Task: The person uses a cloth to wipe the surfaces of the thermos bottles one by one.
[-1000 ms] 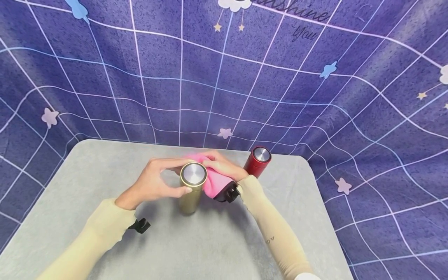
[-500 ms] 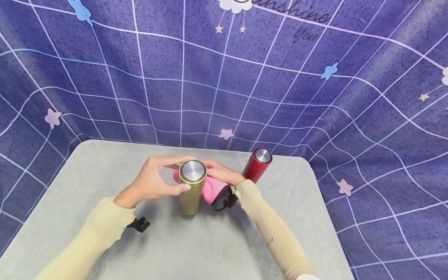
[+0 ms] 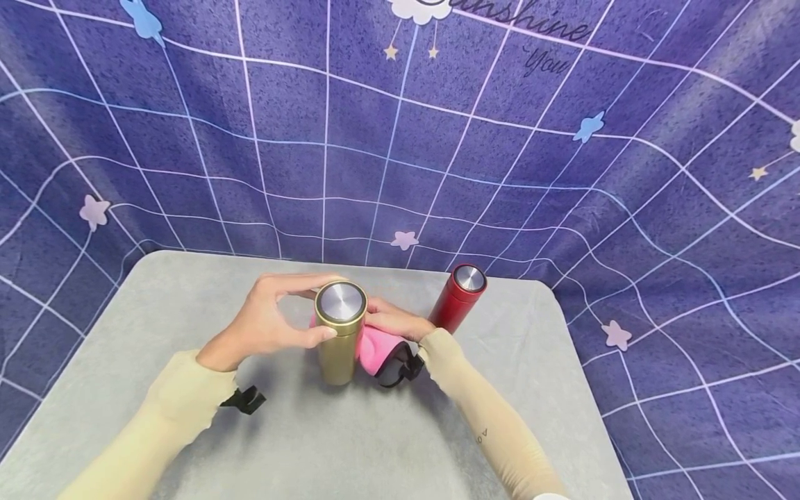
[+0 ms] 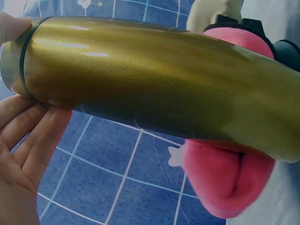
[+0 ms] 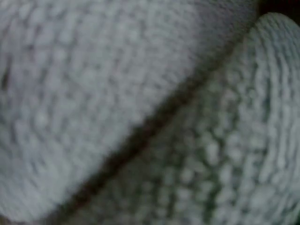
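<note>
With thumb and fingers round its upper end, my left hand (image 3: pixel 265 316) grips a gold thermos flask (image 3: pixel 337 357) with a silver-topped lid. The flask stands roughly upright in the head view; whether its base touches the table is unclear. My right hand (image 3: pixel 396 321) holds a pink cloth (image 3: pixel 378 348) against the flask's right and far side, its fingertips hidden behind it. Folds of the cloth (image 4: pixel 227 180) show beyond the flask (image 4: pixel 154 79) in the left wrist view. Blurred, greyish woven fabric (image 5: pixel 117 84) fills the right wrist view.
A red thermos flask (image 3: pixel 459 298) stands near the table's back right, just beyond my right wrist. The grey table (image 3: pixel 350 444) ends at a purple-blue curtain (image 3: pixel 281 173) with grid lines and stars. Black wrist mounts (image 3: pixel 248 400) hang under both sleeves.
My right hand and the pink cloth have slid lower along the gold flask's side. The flask's top has shifted slightly left and away, with my left hand still gripping it.
</note>
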Motion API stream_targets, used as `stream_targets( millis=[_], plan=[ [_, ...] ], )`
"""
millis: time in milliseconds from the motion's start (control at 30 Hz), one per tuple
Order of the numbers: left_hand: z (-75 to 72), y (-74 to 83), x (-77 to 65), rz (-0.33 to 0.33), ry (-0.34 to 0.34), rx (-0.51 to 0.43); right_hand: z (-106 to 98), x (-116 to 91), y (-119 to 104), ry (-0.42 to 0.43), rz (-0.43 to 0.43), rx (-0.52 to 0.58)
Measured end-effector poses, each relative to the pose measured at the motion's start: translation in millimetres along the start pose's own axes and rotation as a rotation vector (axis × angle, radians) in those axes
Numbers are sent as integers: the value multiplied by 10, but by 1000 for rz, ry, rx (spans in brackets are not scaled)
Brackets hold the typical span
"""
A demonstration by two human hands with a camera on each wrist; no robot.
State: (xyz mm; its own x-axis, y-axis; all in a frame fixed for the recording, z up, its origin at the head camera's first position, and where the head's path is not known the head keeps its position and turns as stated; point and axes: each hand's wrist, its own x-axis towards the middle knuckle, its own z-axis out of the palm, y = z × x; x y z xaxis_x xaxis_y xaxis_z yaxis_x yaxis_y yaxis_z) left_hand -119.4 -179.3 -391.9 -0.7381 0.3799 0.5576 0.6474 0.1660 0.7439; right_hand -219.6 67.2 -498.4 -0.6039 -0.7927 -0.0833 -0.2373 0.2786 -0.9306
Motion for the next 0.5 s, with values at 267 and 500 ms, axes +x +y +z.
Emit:
stream_targets(
  millis=[267,500],
  plan=[
    [-53,74,40,49,8,18,66,14,38,-36,27,-12],
    [-81,62,19,51,22,19,88,25,5,6,42,-36]
  ],
)
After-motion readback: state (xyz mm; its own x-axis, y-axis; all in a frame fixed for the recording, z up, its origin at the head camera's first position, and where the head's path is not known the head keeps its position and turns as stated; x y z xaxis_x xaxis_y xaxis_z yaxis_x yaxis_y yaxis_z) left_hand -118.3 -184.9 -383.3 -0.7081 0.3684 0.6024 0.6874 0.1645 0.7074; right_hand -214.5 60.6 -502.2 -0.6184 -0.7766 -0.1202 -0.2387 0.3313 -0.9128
